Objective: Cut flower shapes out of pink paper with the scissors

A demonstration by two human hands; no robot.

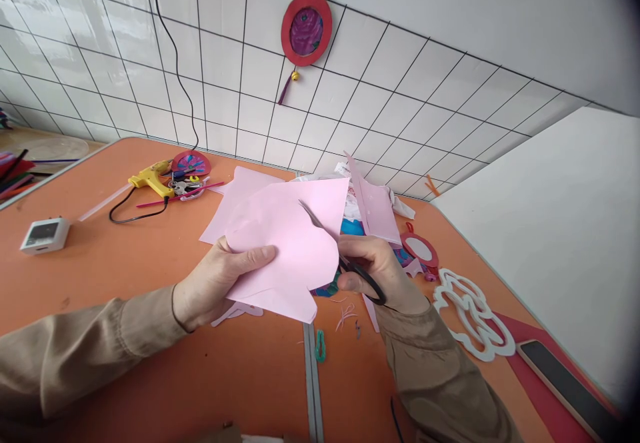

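Note:
Above the orange table, my left hand (227, 276) grips a pink sheet (285, 230) by its left side, thumb on top and the other fingers hidden beneath. The sheet has a wavy, scalloped cut edge on its right. My right hand (373, 266) is closed round the black handles of a pair of scissors (360, 276). Their blades lie at the sheet, with one blade showing on its upper face along the curved cut. The other blade is mostly hidden. A flap of the sheet stands up beyond the blades.
A yellow glue gun (154, 180) and a white charger-like box (45, 235) lie left. More pink sheets (375, 206) stand behind. To the right are white cut-out shapes (475, 313) and a phone (565, 386). A green clip (320, 346) lies near the table seam.

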